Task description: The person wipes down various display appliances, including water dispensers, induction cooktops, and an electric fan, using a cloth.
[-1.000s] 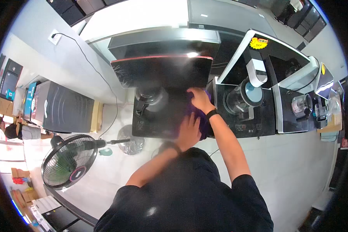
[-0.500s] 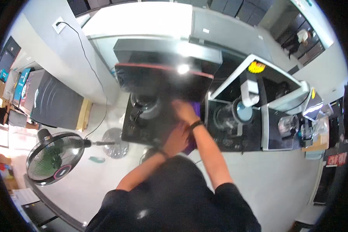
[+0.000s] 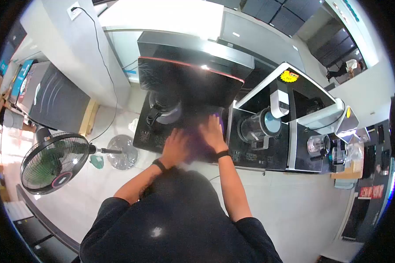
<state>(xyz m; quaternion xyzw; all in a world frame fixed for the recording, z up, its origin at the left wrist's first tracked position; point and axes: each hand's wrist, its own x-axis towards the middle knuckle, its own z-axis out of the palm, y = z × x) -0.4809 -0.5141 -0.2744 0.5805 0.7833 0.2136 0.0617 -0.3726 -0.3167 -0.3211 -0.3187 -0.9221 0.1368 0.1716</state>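
Observation:
Both hands lie on a dark purple cloth (image 3: 198, 142) spread over the front of a black glass appliance top (image 3: 151, 139). My left hand (image 3: 175, 147) is flat with its fingers apart, at the cloth's left side. To its right, my right hand (image 3: 212, 133) presses on the cloth, fingers stretched out. Neither hand grips anything that I can make out. A glass pot (image 3: 167, 113) with a black handle stands on the same top, left of the hands. Behind them rises a dark upright panel (image 3: 186, 81) with a red edge.
On the right stand a blender-like jar (image 3: 255, 127) under a white-framed unit (image 3: 280, 103) and another glass pot (image 3: 318, 145). A black fan (image 3: 55, 162) and a plastic-wrapped disc (image 3: 122, 152) are at the left. A person (image 3: 349, 66) is far off at the upper right.
My hands have moved apart, the left one shifting left across the top. The cloth now looks spread lower, between the hands. The camera view has shifted as well.

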